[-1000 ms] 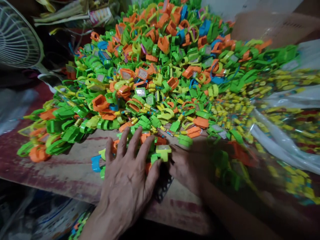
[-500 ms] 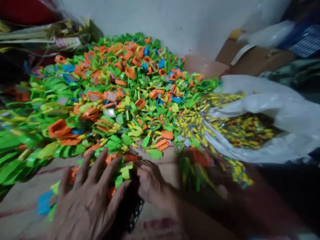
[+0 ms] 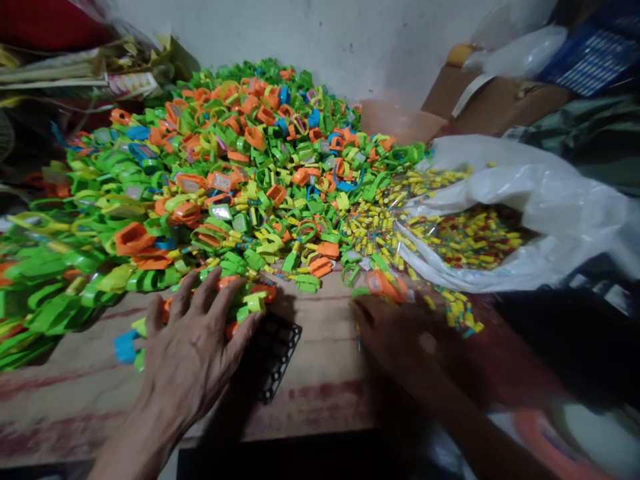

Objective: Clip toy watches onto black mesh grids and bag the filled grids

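My left hand (image 3: pixel 193 353) lies with fingers spread over a small cluster of plastic pieces, among them a yellow-green piece (image 3: pixel 256 302) by the thumb and a blue piece (image 3: pixel 126 347) at its outer side. Beneath the thumb side, a black plate with round holes (image 3: pixel 283 363) rests on the worn brown board (image 3: pixel 327 347). My right hand (image 3: pixel 387 330), dark and smeared by motion, is just in front of an orange watch-shaped piece (image 3: pixel 387 285); its fingers cannot be made out, nor whether they touch anything.
A big heap of green, orange, yellow and blue watch-shaped toys (image 3: pixel 240 167) rises against the wall. To the right, a white plastic sack (image 3: pixel 560 200) lies open, with small yellow tubes (image 3: pixel 475 243) inside and spilling out. Behind are a cardboard box (image 3: pixel 510 107) and a blue basket (image 3: pixel 595 63).
My right hand has moved away from beside the left hand, rightward toward the orange piece, uncovering more of the black plate. The left hand stays over its cluster. The view has shifted slightly.
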A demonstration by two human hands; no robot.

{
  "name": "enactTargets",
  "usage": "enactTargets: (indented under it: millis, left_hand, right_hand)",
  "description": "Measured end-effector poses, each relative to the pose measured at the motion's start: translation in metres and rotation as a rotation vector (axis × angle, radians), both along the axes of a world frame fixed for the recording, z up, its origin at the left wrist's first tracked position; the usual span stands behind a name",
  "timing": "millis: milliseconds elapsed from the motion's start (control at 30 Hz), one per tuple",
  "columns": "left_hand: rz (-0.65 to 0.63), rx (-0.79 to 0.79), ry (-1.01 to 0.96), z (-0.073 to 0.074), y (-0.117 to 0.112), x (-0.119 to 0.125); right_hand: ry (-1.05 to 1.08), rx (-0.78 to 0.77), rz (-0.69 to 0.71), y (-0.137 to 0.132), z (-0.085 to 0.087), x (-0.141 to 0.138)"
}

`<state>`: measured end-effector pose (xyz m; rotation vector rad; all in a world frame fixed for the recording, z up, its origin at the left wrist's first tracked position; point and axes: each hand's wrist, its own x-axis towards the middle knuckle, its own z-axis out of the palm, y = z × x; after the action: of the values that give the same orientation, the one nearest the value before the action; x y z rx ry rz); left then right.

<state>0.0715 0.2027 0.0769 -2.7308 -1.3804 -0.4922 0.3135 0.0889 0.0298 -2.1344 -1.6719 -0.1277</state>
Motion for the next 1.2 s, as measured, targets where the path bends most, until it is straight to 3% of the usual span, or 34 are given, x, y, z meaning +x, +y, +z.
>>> enactTargets:
  millis: [100, 267, 433, 633, 733, 800, 900, 967, 1100, 1200]
  left_hand:
    - [0.009, -0.004, 0.062, 0.000, 0.001, -0.001]
    - [0.049, -0.061, 0.107, 0.005, -0.003, 0.002]
    - [0.078, -0.068, 0.064, 0.000, -0.004, 0.001]
    - [0.084, -0.093, 0.012, -0.002, -0.005, 0.001]
    - [0.080, -0.113, 0.011, 0.001, -0.005, 0.001]
    - [0.082, -0.116, 0.010, 0.001, -0.005, 0.001]
    - [0.083, -0.116, 0.004, 0.000, -0.004, 0.001]
    - [0.081, -0.121, -0.008, 0.000, -0.004, 0.001]
    - [0.078, -0.121, -0.039, -0.002, -0.004, 0.001]
    - [0.084, -0.115, -0.051, -0.003, -0.005, 0.000]
  right_hand:
    - [-0.217, -0.190, -0.179, -0.021, -0.001, 0.010]
    - [-0.318, -0.295, -0.116, -0.017, -0.011, 0.003]
    - [-0.422, -0.127, -0.161, -0.005, -0.024, 0.007]
    - [-0.513, -0.021, 0.050, -0.008, -0.027, 0.013]
    - [-0.379, 0.095, 0.092, -0.008, -0.016, 0.007]
    - [-0.153, 0.159, 0.109, -0.005, -0.011, -0.005]
    - [0.234, 0.141, 0.130, -0.003, -0.018, -0.037]
    - [0.372, 0.074, 0.225, -0.002, -0.026, -0.063]
    - [0.451, 0.010, 0.507, 0.004, -0.037, -0.101]
    - [0.318, -0.007, 0.621, 0.011, -0.040, -0.110]
